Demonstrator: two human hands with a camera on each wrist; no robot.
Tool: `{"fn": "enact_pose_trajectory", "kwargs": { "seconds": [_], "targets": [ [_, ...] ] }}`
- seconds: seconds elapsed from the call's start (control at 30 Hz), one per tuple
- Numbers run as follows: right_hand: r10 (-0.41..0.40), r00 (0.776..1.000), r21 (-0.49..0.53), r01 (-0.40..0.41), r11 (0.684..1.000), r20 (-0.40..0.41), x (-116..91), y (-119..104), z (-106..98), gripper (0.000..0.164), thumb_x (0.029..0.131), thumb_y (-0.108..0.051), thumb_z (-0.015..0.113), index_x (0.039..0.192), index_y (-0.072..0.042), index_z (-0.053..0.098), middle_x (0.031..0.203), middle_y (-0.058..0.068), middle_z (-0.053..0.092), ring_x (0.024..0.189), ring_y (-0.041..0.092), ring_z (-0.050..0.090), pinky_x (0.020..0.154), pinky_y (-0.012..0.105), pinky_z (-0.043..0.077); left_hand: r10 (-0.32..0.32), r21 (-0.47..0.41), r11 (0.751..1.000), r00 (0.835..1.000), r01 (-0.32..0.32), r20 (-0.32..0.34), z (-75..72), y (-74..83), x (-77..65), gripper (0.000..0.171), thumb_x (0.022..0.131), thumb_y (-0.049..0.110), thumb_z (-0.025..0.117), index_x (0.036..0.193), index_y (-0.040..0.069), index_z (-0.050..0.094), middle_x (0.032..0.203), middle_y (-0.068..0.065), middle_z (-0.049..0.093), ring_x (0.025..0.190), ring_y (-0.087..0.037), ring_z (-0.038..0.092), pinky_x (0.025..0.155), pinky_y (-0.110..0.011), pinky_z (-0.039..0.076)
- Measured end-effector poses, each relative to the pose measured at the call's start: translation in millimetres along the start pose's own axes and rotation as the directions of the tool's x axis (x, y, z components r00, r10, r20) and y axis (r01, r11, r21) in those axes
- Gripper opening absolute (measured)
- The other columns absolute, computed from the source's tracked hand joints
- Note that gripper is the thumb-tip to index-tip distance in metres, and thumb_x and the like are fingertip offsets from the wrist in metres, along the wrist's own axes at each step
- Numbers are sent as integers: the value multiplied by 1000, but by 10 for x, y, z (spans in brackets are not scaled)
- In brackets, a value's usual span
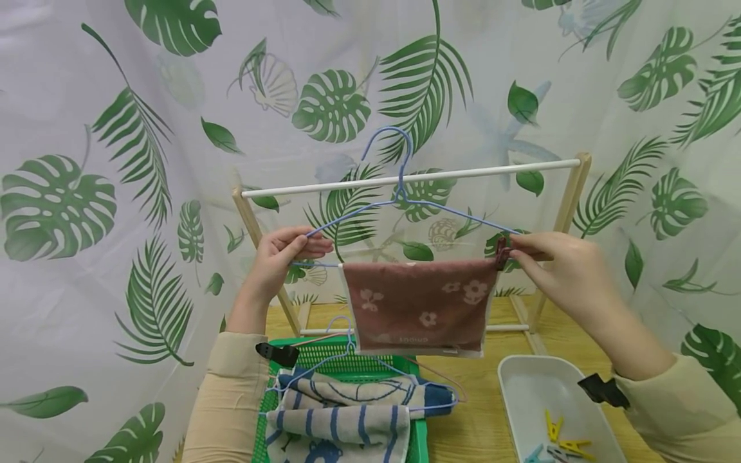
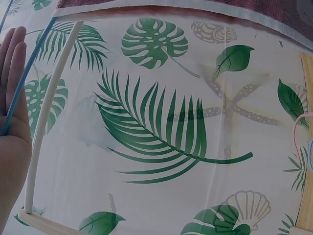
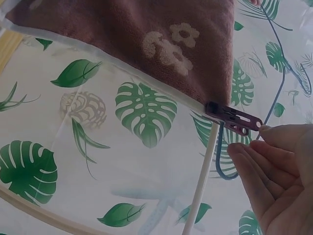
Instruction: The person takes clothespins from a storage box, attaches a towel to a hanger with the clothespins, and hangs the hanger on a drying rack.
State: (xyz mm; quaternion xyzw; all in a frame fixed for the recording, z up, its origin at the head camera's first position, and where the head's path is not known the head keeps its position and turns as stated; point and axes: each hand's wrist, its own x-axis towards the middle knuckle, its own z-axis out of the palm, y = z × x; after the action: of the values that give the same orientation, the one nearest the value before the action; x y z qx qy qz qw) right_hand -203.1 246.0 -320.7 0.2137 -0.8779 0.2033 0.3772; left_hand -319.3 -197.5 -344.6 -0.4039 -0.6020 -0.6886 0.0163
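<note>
A blue clothes hanger [image 1: 399, 200] is held up in front of the rack, its hook above the rail. A reddish-brown towel [image 1: 417, 302] with pale flowers hangs folded over the hanger's lower bar. My left hand [image 1: 278, 257] grips the hanger's left end under the thumb, some fingers fairly straight; the hanger crosses this palm in the left wrist view. At the towel's upper right corner, my right hand [image 1: 564, 263] pinches a dark red clothespin [image 3: 234, 117] between thumb and fingers. The clothespin's jaws are at the towel edge and the hanger bar.
A wooden rack with a white rail [image 1: 492, 171] stands behind. Below, a green basket [image 1: 421, 431] holds striped towels [image 1: 341, 421] and more hangers [image 1: 350, 347]. At lower right, a white tray [image 1: 515, 386] contains yellow clothespins [image 1: 554, 426] and blue ones. A leaf-print curtain surrounds the table.
</note>
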Motion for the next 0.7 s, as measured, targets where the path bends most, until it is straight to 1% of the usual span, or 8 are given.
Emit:
{"fn": "enact_pose_trajectory", "kwargs": {
  "seconds": [0.07,0.13,0.33,0.4,0.47,0.57,0.63,0.7],
  "targets": [
    [5,1000,5,-5,1000,-5,-12,12,-25,26,82,3,88,108,-3,83,97,16,82,74,32,78,67,9,53,-1,0,1000,1000,1,-4,-1,-3,-1,35,113,3,47,117,16,79,107,2,83,100,-10,81,90,-28,66],
    [15,1000,4,-15,1000,-2,-31,23,-58,26,83,3,87,108,-4,83,97,15,82,75,32,78,69,1,46,-3,3,1000,1000,3,-8,-4,-9,-5,34,113,2,47,117,14,79,107,2,84,100,-10,81,90,-28,66],
    [48,999,-27,-48,998,3,-92,44,-167,26,83,1,87,107,-6,83,99,12,83,76,31,78,69,2,44,-12,21,1000,1000,12,-17,-1,-10,-15,32,113,4,48,117,13,78,107,2,83,100,-10,81,90,-28,66],
    [57,998,-23,-57,998,2,-112,61,-194,26,82,2,87,107,-7,83,98,12,83,74,8,76,67,2,44,-9,28,1000,1000,9,-16,-6,-17,-14,31,113,5,48,117,13,78,108,3,83,100,-10,81,90,-28,66],
    [68,998,-21,-68,997,7,-134,82,-216,24,82,2,87,105,-6,84,96,12,83,73,-3,72,65,2,44,-6,36,999,1000,7,-15,-9,-20,-10,31,113,6,48,117,15,78,108,4,83,100,-10,81,90,-28,66],
    [99,995,-11,-99,995,27,-181,132,-238,22,83,2,86,104,-6,84,93,13,83,78,-23,55,63,2,44,-7,42,999,1000,7,-15,-16,-29,-4,32,114,6,48,117,18,78,108,4,83,100,-9,81,91,-27,66],
    [123,992,-10,-123,992,43,-217,167,-248,21,84,2,85,104,-5,84,92,14,83,77,-22,56,63,2,44,-12,46,999,1000,13,-18,-14,-28,-1,34,114,7,48,116,20,79,108,5,83,100,-9,80,91,-27,66],
    [150,987,-4,-150,989,57,-258,199,-259,20,86,1,84,105,-5,83,92,14,83,79,-28,49,61,2,44,-13,43,999,1000,13,-21,-15,-31,2,33,114,7,48,115,19,78,108,4,83,100,-9,81,90,-27,66]
  ]
}}
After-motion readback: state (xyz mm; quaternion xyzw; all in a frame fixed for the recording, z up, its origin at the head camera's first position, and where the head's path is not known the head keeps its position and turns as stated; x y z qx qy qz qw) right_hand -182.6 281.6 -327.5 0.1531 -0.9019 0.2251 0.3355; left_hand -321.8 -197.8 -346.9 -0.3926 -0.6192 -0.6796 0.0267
